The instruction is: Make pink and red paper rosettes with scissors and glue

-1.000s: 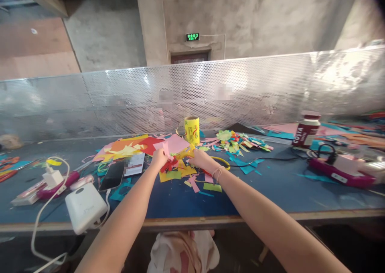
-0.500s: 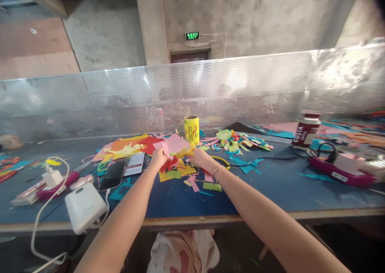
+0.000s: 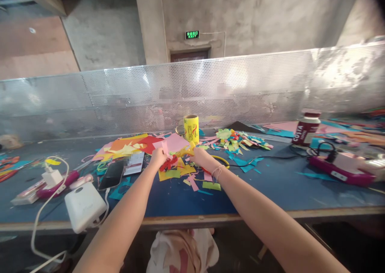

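My left hand [image 3: 158, 159] is closed on a narrow pink paper strip [image 3: 165, 147], which stands up from the fingertips. Red curled paper [image 3: 169, 163] lies against those fingers; whether it is held too I cannot tell. My right hand [image 3: 201, 158] grips a yellow glue gun [image 3: 185, 149], its tip pointing left toward the red paper. Below both hands are yellow paper pieces [image 3: 170, 174] and small pink and green scraps. Just behind the glue gun stands a yellow cardboard tube [image 3: 191, 128].
Coloured sheets [image 3: 144, 144] and a phone [image 3: 112, 176] lie to the left, by a white power bank [image 3: 85, 207]. A pile of paper curls [image 3: 230, 140] sits at the right, before a Costa bottle [image 3: 306, 129] and a purple power strip [image 3: 341, 172]. Perforated metal screening [image 3: 126, 100] stands behind.
Hardly anything differs. The glue gun is tilted slightly, with its tip near the red paper; both hands stay in almost the same place.
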### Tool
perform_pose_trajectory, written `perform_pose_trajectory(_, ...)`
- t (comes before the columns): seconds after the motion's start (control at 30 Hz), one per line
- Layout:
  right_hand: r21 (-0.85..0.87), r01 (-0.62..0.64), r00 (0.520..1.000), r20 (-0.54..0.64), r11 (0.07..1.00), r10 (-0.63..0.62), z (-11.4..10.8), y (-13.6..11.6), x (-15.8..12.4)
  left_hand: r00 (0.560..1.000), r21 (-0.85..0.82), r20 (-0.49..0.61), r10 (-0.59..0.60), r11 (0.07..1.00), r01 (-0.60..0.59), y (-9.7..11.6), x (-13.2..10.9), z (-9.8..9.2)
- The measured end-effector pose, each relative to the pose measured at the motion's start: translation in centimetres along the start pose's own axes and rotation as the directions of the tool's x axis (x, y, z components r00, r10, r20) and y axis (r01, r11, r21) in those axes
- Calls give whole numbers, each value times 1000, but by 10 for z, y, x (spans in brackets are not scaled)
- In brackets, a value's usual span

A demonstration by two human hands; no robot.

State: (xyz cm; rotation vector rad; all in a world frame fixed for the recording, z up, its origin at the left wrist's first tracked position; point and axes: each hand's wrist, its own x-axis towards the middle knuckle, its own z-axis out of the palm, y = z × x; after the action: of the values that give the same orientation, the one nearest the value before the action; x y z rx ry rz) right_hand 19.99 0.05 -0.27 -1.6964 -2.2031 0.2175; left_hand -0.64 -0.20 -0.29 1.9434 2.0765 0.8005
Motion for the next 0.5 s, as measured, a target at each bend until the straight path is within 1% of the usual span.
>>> perform_pose_trajectory(0.27,0,-6,1000,14,1000,6,-5,7,-2,1000,-23,-16,-5,1000,4,-3,3,4)
perform_pose_trajectory(0.5,-5,-4,1000,5,1000,4,-1,5,0,1000,-30,-20,-2,1000,2,-2,3,3)
